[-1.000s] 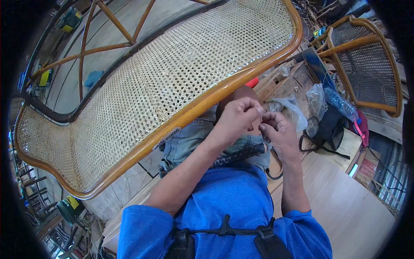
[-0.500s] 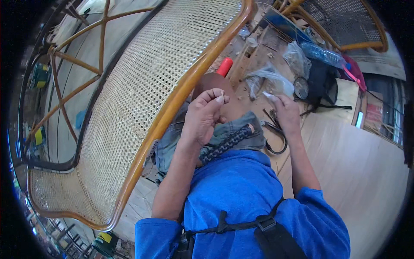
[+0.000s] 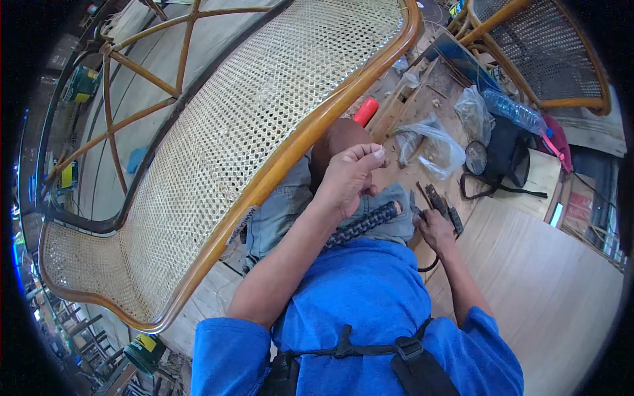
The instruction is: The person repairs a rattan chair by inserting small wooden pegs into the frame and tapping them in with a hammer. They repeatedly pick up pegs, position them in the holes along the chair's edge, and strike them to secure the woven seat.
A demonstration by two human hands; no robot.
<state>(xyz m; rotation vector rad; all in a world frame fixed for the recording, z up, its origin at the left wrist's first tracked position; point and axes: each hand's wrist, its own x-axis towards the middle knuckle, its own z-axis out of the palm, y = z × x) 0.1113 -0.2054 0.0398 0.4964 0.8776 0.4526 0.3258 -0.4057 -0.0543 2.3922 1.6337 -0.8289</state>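
Observation:
My left hand (image 3: 352, 177) is in a pinch above my lap, thumb pressed to the forefinger. Whatever is between those fingertips is too small to name. Lower and to the right, my right hand (image 3: 436, 231) is closed around part of a dark hand tool (image 3: 434, 196) lying on the boards beside my thigh. Its exact kind cannot be made out, as my fingers cover part of it. Along my left side leans a chair frame with woven cane webbing (image 3: 218, 138), edged by a brown wooden rail (image 3: 284, 158). A black braided cord handle (image 3: 363, 224) lies across my shorts.
Clear plastic bags (image 3: 432, 148), a water bottle (image 3: 515, 111) and a black bag (image 3: 505, 148) sit ahead on the right. A red cylinder (image 3: 366, 111) stands beyond my knee. Another cane chair (image 3: 541, 59) is at the far right. A pale wooden board (image 3: 541, 264) lies at my right.
My right hand has dropped from beside the plastic bag to the dark tool; the small whitish thing it pinched no longer shows. My left hand keeps its pinch. The view has shifted slightly.

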